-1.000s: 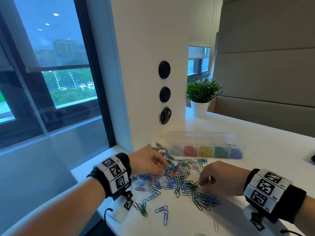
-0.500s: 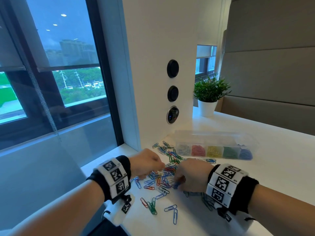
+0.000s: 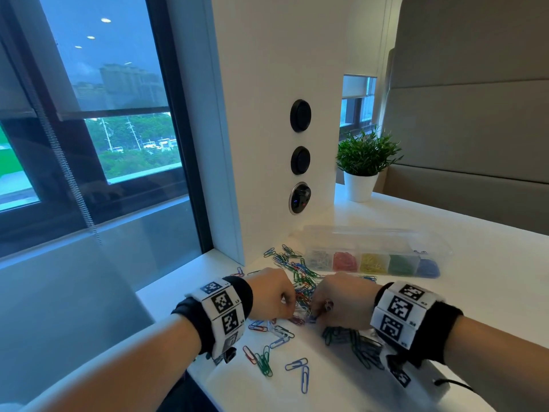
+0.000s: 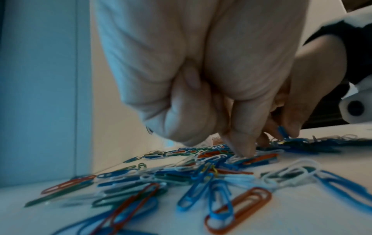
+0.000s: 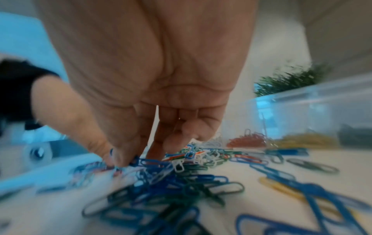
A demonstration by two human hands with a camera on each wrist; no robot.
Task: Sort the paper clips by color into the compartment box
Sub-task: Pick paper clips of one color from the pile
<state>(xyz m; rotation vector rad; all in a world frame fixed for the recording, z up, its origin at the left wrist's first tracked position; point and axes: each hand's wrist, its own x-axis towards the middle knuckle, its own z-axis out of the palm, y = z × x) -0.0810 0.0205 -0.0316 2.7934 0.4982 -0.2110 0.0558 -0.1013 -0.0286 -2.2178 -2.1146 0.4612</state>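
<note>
A mixed pile of coloured paper clips (image 3: 303,288) lies on the white table, in front of the clear compartment box (image 3: 386,248). The box has white, red, yellow, green and blue clips, each colour in its own cell. My left hand (image 3: 286,304) is on the pile's left with its fingers curled. A fingertip (image 4: 245,151) presses on a white clip, and a clip loop peeks from the curled fingers. My right hand (image 3: 319,310) is close beside it and pinches a blue clip (image 4: 281,132) at the pile. In the right wrist view the right hand (image 5: 118,157) touches blue clips.
Loose clips (image 3: 303,376) lie near the table's front edge, and a green-blue bunch (image 3: 356,343) lies under my right wrist. A white pillar with round sockets (image 3: 300,159) stands behind the pile. A potted plant (image 3: 367,156) is at the back. The table's edge (image 3: 166,292) runs to the left.
My right hand has moved left across the pile until it nearly meets the left hand. The left hand stays at the pile with its fingers curled in more.
</note>
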